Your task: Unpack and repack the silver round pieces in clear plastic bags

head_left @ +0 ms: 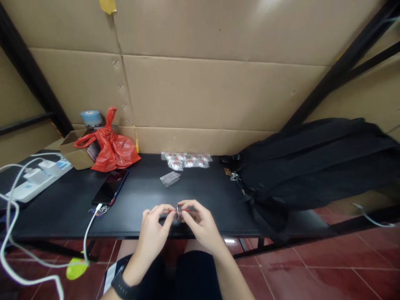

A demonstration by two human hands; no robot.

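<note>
Between my two hands, just above the front edge of the black table (140,183), is a small round metal piece with red bits (178,211), held on edge. My left hand (154,227) pinches it from the left with thumb and forefinger. On the other side my right hand (201,223) grips it the same way; the fingers cover much of it, so its exact kind is unclear. Beyond the hands lies a clear plastic sleeve (170,178). Farther back, several small round items in clear packets (189,161) lie in a group near the wall.
To the left are a phone (111,186) on a white cable (89,229), a power strip (40,179), a red plastic bag (114,148) and a cardboard box (76,150). A black backpack (318,162) fills the right side. Cardboard (200,96) walls the back.
</note>
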